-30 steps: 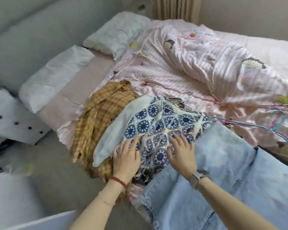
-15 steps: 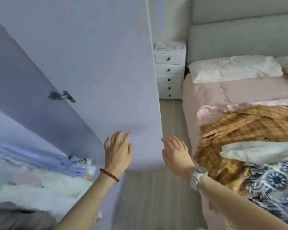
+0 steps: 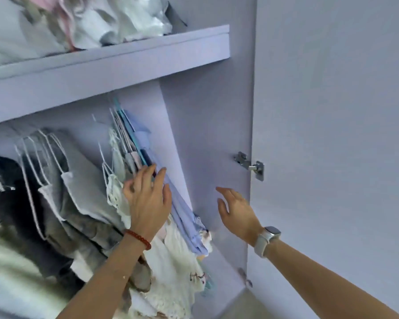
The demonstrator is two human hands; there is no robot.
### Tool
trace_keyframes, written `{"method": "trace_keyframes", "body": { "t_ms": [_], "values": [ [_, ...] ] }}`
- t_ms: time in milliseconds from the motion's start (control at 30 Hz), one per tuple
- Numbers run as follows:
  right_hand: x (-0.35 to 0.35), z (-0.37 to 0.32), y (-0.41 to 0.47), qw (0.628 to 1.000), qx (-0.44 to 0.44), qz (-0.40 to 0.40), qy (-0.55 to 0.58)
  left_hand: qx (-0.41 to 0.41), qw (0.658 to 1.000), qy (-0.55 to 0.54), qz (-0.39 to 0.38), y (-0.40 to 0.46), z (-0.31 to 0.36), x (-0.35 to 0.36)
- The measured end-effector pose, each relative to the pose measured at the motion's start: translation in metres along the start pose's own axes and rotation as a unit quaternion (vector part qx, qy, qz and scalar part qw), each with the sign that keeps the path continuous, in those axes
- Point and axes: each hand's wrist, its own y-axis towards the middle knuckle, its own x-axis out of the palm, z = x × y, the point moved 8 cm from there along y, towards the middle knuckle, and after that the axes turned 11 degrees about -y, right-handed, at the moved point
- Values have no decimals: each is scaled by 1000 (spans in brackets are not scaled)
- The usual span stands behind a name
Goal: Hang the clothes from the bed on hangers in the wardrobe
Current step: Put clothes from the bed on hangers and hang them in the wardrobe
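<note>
1. Head view looks into the open wardrobe (image 3: 207,139), whose lilac side wall stands to the right of the hanging space.
2. The shelf (image 3: 129,58) runs across the top of that space; crumpled white and pink fabric (image 3: 106,19) lies bundled on it, toward its right end.
3. Below the shelf hang the clothes (image 3: 78,199), packed close together: dark and grey pieces toward the left, white lacy ones in the middle, and a pale blue shirt (image 3: 184,217) last on the right, nearest the side wall.
4. White wire hangers (image 3: 39,157) carry the grey garments; more hangers, some teal, are bunched above the blue shirt.
5. The left hand (image 3: 148,199) is in among the hanging clothes, between the white lacy garment and the blue shirt. Its fingers are spread and mostly straight, fingertips against the fabric and the hanger shoulders; it grips nothing.
6. A red bead bracelet (image 3: 138,238) sits on the left wrist.
7. The right hand (image 3: 235,210) is in the air before the side wall, apart from the clothes, fingers relaxed and slightly spread, holding nothing.
8. A pale watch (image 3: 266,240) is on the right wrist.
9. The wardrobe door (image 3: 332,134) stands open on the right, joined to the side wall by a metal hinge (image 3: 249,165).
</note>
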Motion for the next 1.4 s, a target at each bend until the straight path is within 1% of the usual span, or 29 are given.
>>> {"method": "trace_keyframes", "body": {
  "t_ms": [33, 100, 200, 267, 333, 400, 467, 567, 633, 700, 800, 867, 933, 1033, 1167, 1267, 1333, 1400],
  "values": [
    [5, -11, 20, 1000, -18, -7, 18, -28, 999, 25, 5, 9, -16, -1],
    [15, -37, 56, 996, -56, -24, 63, -89, 994, 55, -14, 22, -46, 2],
    [29, -80, 105, 985, -91, -47, 136, -127, 986, 86, -60, 23, -73, 13],
    [37, -104, 131, 981, -96, -73, 153, -154, 982, 76, -78, 19, -82, 14],
    [46, -121, 150, 978, -110, -83, 159, -182, 981, 28, -62, 19, -84, 9],
    [54, -128, 162, 977, -121, -90, 153, -171, 984, 10, -54, 24, -80, 7],
    [58, -127, 169, 977, -129, -82, 150, -133, 987, 38, -78, 29, -75, 12],
    [46, -117, 180, 980, -142, -26, 133, -119, 987, 49, -95, 30, -77, 23],
    [40, -115, 189, 984, -156, -9, 80, -139, 985, 36, -91, 24, -80, 27],
    [41, -117, 199, 986, -166, -20, 8, -155, 984, 26, -83, 19, -83, 28],
    [43, -125, 212, 979, -170, -46, -105, -167, 982, 28, -85, 17, -86, 26],
    [42, -131, 219, 977, -158, -49, -132, -180, 978, 19, -101, 17, -88, 26],
    [37, -136, 224, 980, -141, -45, -129, -197, 973, 5, -120, 14, -90, 27],
    [22, -138, 229, 989, -112, -8, -93, -210, 967, -2, -142, 12, -91, 25],
    [3, -126, 226, 994, -89, 51, -48, -220, 966, 1, -137, 13, -94, 21],
    [-7, -113, 217, 994, -91, 60, -20, -242, 961, 2, -137, 14, -96, 21],
    [-11, -100, 203, 993, -104, 52, -4, -249, 961, 10, -118, 17, -94, 17],
    [-10, -78, 181, 992, -121, 43, -11, -224, 971, 37, -72, 25, -84, 10]
  ]
}}
